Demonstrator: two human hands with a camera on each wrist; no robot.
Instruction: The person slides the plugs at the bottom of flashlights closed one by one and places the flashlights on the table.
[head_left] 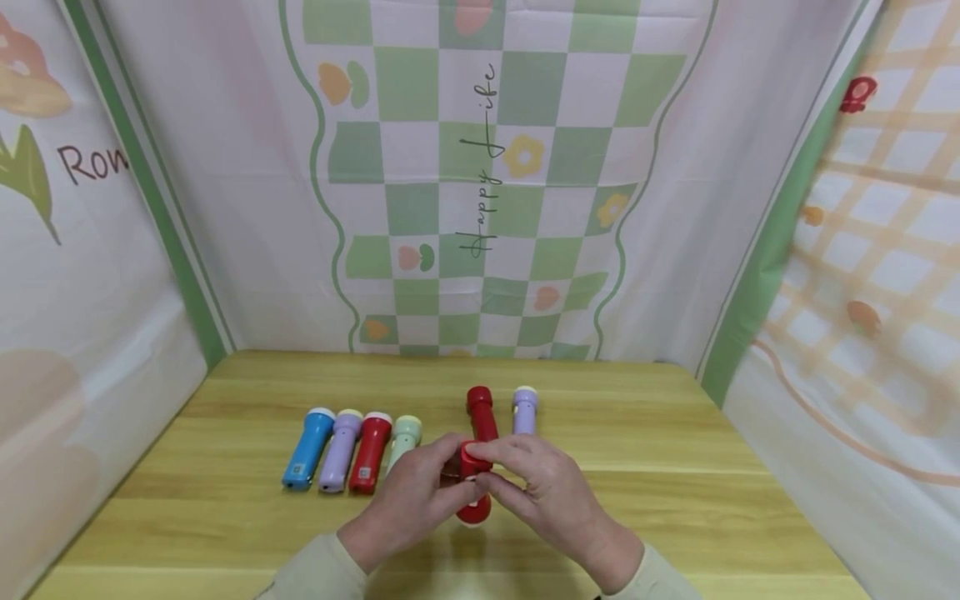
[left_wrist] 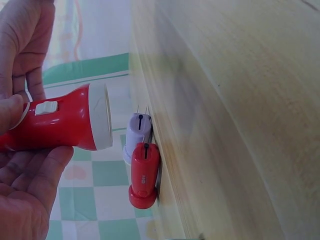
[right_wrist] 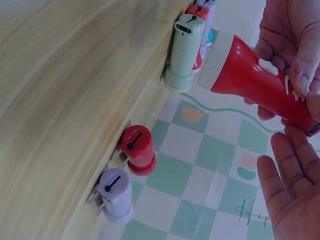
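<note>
Stretching widest, the yellow wood-grain counter (head_left: 645, 500) carries six cylindrical blue, lilac, red and pale-green flashlights (head_left: 371, 454). Above the counter, the person's left hand (head_left: 405, 504) grips a glossy red plastic flashlight (right_wrist: 252, 77); the right hand (head_left: 553, 496) touches its tail, but I cannot tell whether it pinches. The held body flares to a broad white rim (left_wrist: 101, 117) and bears a small white switch (left_wrist: 46, 108).

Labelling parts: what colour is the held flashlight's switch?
White switch on the red flashlight; clearest from the left wrist.
</note>
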